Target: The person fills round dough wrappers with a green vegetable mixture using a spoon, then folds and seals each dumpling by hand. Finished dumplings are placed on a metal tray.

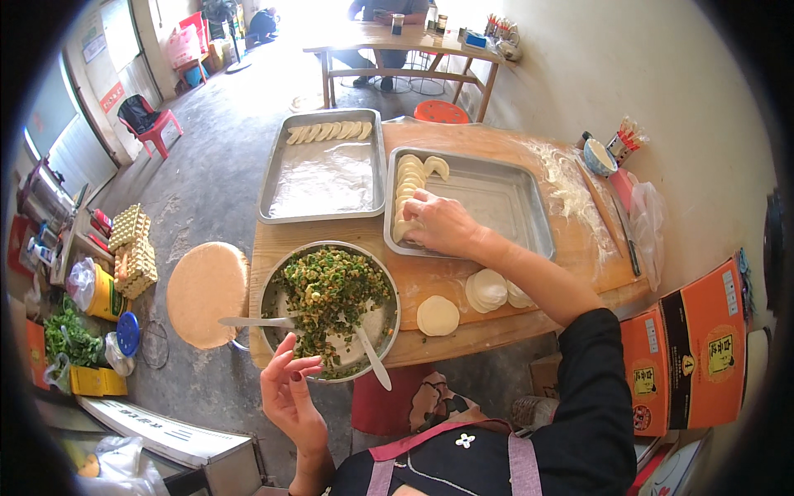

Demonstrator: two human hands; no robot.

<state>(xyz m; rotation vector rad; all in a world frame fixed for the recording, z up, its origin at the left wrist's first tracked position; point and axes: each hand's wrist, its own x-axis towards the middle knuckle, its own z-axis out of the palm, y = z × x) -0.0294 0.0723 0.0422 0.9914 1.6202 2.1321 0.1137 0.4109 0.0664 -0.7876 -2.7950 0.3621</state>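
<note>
My right hand reaches into the near-left corner of a metal tray, its fingertips around a raw dumpling. That dumpling sits at the near end of a row of dumplings along the tray's left wall, partly hidden by my fingers. One more dumpling lies beside the row's far end. My left hand is raised, empty, with fingers apart, at the near edge of a metal bowl of chopped green filling. Round dough wrappers lie right of the bowl; another stack is partly behind my forearm.
A second tray holds a dumpling row at its far end. Two white-handled utensils rest in the bowl. Flour, a rolling pin and a chopstick holder occupy the right side. A round stool stands left; a person sits at the far table.
</note>
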